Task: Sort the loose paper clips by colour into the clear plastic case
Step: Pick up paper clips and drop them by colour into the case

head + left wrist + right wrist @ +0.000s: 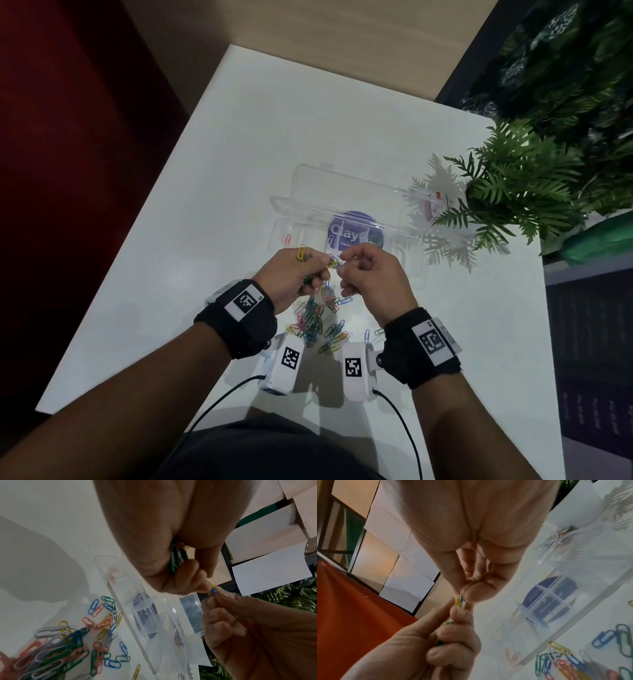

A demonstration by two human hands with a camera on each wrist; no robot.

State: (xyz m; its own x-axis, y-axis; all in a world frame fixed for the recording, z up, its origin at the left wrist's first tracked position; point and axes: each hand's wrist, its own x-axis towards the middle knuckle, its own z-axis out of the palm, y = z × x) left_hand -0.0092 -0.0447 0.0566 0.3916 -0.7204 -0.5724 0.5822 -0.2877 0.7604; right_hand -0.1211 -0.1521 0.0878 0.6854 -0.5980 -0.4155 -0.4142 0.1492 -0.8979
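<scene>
1. Our left hand (pixel 291 274) and right hand (pixel 368 274) meet above the white surface (pixel 239 154), just in front of the clear plastic case (pixel 301 205).
2. Left grip: fingers curled round a bunch of clips (pixel 176 558), mostly green; thumb & forefinger also pinch the tangled yellow/blue clips (pixel 460 600).
3. Right grip: thumb & forefinger clamped on the same tangled pair from the other side; other fingers curled.
4. So the pair sits between both grips, off the surface.
5. Loose clip pile (pixel 318 322) lies below our hands, near side of the case.
6. Case is open, w/ red clips (pixel 111 576) in its left end compartment.
</scene>
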